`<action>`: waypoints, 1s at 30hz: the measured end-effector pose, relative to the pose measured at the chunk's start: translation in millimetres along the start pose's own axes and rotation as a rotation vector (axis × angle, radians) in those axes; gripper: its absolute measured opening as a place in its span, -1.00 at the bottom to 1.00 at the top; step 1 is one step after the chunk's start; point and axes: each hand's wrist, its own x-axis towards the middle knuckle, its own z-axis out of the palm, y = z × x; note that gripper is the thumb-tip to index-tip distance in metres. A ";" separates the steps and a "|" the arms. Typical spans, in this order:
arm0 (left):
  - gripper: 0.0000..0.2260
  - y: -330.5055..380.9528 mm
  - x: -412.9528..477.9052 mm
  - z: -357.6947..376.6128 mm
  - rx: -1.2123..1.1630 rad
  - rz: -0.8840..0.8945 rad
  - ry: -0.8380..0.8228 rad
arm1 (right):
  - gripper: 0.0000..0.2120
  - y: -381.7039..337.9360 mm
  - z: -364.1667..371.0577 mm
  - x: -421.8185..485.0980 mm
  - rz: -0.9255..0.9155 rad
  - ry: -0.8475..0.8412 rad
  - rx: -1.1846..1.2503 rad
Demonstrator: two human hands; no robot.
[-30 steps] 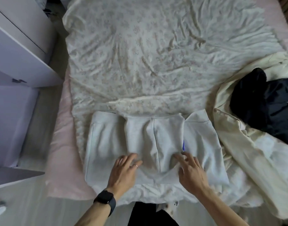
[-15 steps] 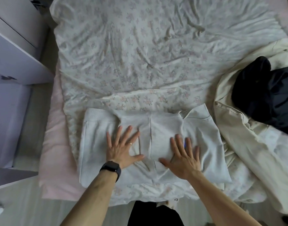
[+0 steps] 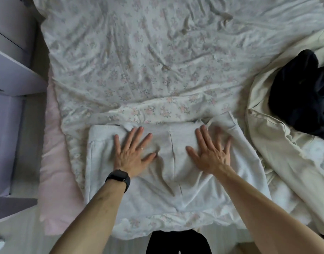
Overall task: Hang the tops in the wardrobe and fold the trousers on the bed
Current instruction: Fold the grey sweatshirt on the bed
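Pale grey trousers point(image 3: 168, 143), part-folded, lie at the near edge of the bed point(image 3: 139, 61), their long axis running left to right. The left hand point(image 3: 131, 154) and right hand point(image 3: 210, 153) rest flat on the middle panel either side of the seam point(image 3: 173, 153), fingers point(image 3: 137, 133) straight and spread, gripping nothing. Each loose end lies outward of the nearer hand, so the next fold probably comes inward from left or right.

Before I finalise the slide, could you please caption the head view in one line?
Left hand and right hand press flat on the folded pale trousers atop a floral sheet.
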 end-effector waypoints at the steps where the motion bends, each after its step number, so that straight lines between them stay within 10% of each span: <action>1: -0.33 -1.3 1.1 4.1 0.007 -0.008 -0.010 | -0.23 7.9 -0.9 3.3 0.050 -0.047 0.003; 6: -0.30 19.2 1.0 -7.1 -0.088 -0.019 -0.101 | -0.23 8.7 -9.9 2.3 0.063 -0.101 0.005; 12: -0.35 77.1 -26.8 -42.3 -0.376 -0.018 0.086 | -0.33 5.8 -19.1 -22.8 -0.166 0.291 -0.038; 22: -0.29 148.8 -62.0 8.4 -0.094 0.087 -0.054 | -0.40 107.9 -61.0 53.3 0.016 -0.225 -0.132; 30: -0.18 243.3 -75.6 -32.6 -0.208 -0.114 0.033 | -0.53 146.4 -92.6 31.0 -0.122 -0.046 0.392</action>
